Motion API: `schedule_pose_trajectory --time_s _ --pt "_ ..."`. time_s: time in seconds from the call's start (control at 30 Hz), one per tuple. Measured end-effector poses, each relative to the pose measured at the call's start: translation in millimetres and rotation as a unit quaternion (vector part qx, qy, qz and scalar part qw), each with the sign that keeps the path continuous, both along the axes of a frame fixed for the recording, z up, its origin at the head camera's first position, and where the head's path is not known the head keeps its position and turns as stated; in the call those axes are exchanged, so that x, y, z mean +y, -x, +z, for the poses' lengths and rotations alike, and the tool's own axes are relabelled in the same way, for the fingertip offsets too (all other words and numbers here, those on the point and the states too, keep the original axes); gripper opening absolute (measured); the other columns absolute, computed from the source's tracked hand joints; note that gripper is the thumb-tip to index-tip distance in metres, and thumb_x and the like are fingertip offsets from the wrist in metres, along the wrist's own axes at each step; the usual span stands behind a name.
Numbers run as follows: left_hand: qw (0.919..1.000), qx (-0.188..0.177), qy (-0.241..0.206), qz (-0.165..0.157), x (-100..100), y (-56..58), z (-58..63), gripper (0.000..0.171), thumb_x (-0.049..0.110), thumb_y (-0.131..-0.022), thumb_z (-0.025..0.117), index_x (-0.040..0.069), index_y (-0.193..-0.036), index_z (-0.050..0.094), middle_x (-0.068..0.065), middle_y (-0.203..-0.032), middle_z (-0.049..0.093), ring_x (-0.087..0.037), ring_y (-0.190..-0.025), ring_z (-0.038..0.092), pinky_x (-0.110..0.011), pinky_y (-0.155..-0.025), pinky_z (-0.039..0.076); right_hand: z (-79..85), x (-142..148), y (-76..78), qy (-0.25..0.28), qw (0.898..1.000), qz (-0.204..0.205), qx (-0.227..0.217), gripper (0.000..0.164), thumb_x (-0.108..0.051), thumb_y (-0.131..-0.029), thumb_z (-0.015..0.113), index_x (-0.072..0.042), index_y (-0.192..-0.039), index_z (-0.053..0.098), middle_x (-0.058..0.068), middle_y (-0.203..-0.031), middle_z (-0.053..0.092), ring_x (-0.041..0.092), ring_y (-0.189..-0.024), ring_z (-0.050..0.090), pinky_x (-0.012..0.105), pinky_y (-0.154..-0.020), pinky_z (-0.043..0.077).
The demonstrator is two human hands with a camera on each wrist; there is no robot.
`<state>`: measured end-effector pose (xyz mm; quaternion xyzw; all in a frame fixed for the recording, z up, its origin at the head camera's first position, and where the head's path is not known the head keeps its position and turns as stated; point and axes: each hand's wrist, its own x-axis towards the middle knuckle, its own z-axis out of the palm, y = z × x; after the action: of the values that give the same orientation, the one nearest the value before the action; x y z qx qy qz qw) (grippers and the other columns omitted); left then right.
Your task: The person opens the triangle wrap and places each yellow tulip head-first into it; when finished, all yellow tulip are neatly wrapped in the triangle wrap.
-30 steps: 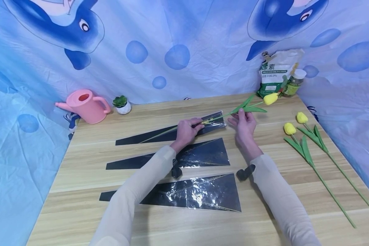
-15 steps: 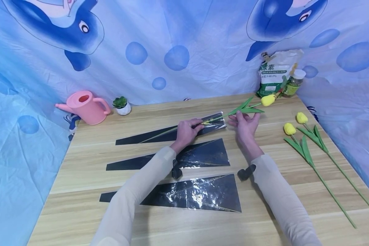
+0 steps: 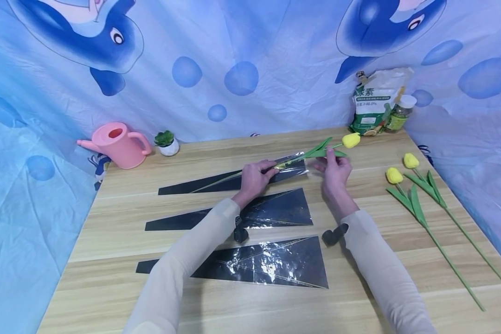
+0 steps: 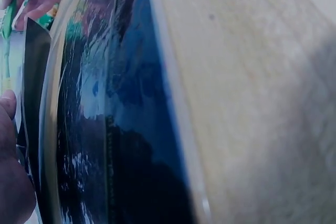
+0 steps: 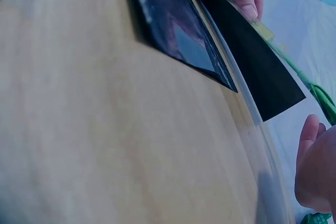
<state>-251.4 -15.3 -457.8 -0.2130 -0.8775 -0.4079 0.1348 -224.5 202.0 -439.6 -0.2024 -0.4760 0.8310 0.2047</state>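
A yellow tulip (image 3: pixel 351 140) with green leaves lies slantwise, its long stem running left into the farthest black flower sleeve (image 3: pixel 200 185). My left hand (image 3: pixel 254 179) pinches that sleeve near its wide right end, with the thumb on top; in the right wrist view, the sleeve (image 5: pixel 247 51) tilts up off the table. Beside the sleeve's mouth, my right hand (image 3: pixel 336 175) holds the tulip at its leaves between thumb and fingers. Lower leaves overlap the mouth, while the bloom stays outside. The stem's lower end shows along the narrow part of the sleeve.
Two more black sleeves (image 3: pixel 279 208) (image 3: pixel 292 262) lie nearer me, partly under my left forearm. Two yellow tulips (image 3: pixel 417 211) (image 3: pixel 434 185) rest at the right. Behind stand a pink watering can (image 3: pixel 123 146), a potted succulent (image 3: pixel 167 143), a white-green bag (image 3: pixel 373 104) and a jar (image 3: pixel 401 113).
The tulip has slid left and slightly down, deeper into the sleeve, its leaves now reaching the mouth. My right hand has shifted slightly; my left hand holds its place on the sleeve.
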Motion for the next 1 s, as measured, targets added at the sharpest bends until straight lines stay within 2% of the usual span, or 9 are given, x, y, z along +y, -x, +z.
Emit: schedule_pose_trajectory --time_s 0.2,0.3,0.47,0.6,0.77,0.87,1.0 --pt "1.0 0.006 -0.005 -0.001 0.4 -1.2 0.3 0.024 0.019 -0.085 0.082 0.006 -0.105 0.079 -0.008 -0.104 0.074 -0.024 -0.105 0.07 -0.036 -0.092 0.054 -1.5 1.8 0.6 -0.004 1.0 -0.023 0.004 0.023 -0.004 -0.096 0.065 0.001 -0.117 0.056 0.015 -0.1 0.06 0.019 -0.071 0.068 0.026 -0.062 0.059" --pt "0.9999 0.006 -0.008 -0.005 0.5 -2.0 0.5 0.025 0.019 -0.085 0.082 0.005 -0.105 0.079 -0.009 -0.105 0.074 -0.024 -0.105 0.07 -0.037 -0.092 0.054 -2.3 0.4 -0.3 -0.007 1.0 -0.029 0.009 0.022 0.002 -0.096 0.064 -0.001 -0.115 0.054 0.013 -0.095 0.06 0.018 -0.067 0.068 0.026 -0.059 0.059" --pt "1.0 0.005 -0.005 -0.002 1.0 -2.5 0.8 0.024 0.021 -0.086 0.081 0.006 -0.105 0.079 -0.008 -0.107 0.074 -0.024 -0.106 0.069 -0.037 -0.093 0.054 -3.4 -1.4 -0.4 0.008 1.0 -0.018 0.002 0.018 0.005 -0.093 0.066 -0.006 -0.103 0.056 0.011 -0.094 0.06 0.016 -0.065 0.066 0.023 -0.057 0.057" --pt "0.9999 0.009 -0.004 0.002 1.7 -2.5 1.3 0.024 0.022 -0.086 0.081 0.007 -0.104 0.079 -0.008 -0.106 0.074 -0.024 -0.105 0.07 -0.036 -0.093 0.054 -2.9 -0.3 -0.8 0.04 0.999 0.012 -0.02 0.01 -0.004 -0.095 0.067 -0.002 -0.103 0.061 0.01 -0.093 0.064 0.017 -0.067 0.067 0.025 -0.059 0.058" --pt "0.9999 0.014 -0.005 0.004 2.5 -2.5 2.0 0.024 0.022 -0.086 0.081 0.006 -0.104 0.079 -0.009 -0.105 0.074 -0.024 -0.104 0.07 -0.037 -0.092 0.054 -1.4 2.7 -2.9 0.076 0.995 0.039 -0.043 0.024 -0.019 -0.1 0.064 0.002 -0.11 0.061 0.01 -0.09 0.069 0.018 -0.064 0.066 0.027 -0.059 0.058" --pt "0.9998 0.019 -0.005 0.006 2.7 -2.2 2.1 0.024 0.021 -0.086 0.082 0.006 -0.104 0.079 -0.01 -0.105 0.074 -0.024 -0.104 0.07 -0.037 -0.091 0.055 -0.9 3.2 -3.3 0.082 0.995 0.04 -0.044 0.024 -0.016 -0.098 0.066 0.002 -0.112 0.057 0.011 -0.091 0.068 0.015 -0.062 0.064 0.024 -0.056 0.057" --pt "0.9996 0.024 -0.009 0.005 2.8 -2.0 2.0 0.024 0.021 -0.084 0.083 0.006 -0.103 0.08 -0.011 -0.104 0.074 -0.025 -0.103 0.071 -0.038 -0.091 0.055 -1.5 3.6 -3.9 0.065 0.996 0.045 -0.042 0.035 -0.008 -0.096 0.067 -0.003 -0.124 0.046 0.017 -0.104 0.067 0.015 -0.065 0.067 0.024 -0.056 0.057"
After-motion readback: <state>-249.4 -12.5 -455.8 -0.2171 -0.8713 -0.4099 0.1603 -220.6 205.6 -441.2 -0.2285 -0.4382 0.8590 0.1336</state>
